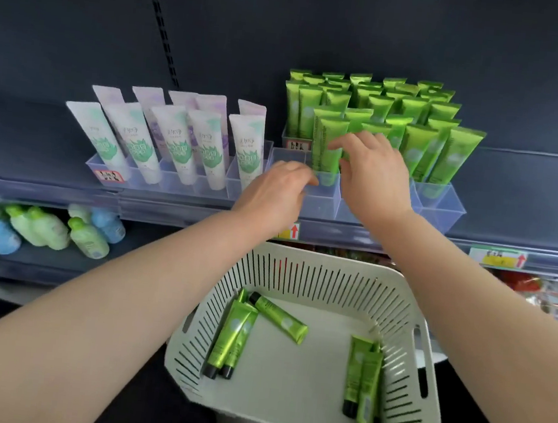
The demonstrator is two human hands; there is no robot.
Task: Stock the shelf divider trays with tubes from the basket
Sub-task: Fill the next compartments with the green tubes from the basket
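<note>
Now right hand [374,176] pinches a glossy green tube [326,154] in clear tray [319,205]; left hand [272,193] curled, grip unclear.

The right hand [371,172] covers the lower parts of several front-row green tubes [325,133], its palm turned away, so any grip cannot be told; the left hand [272,193] curls its fingertips out of sight at the divider tray [320,202]. The price tag [496,257] at 3 o'clock is too blurred to read, a second tag [291,230] is half hidden behind the left wrist, and the basket [317,260] has its near corner cut off at 5 o'clock.
</note>
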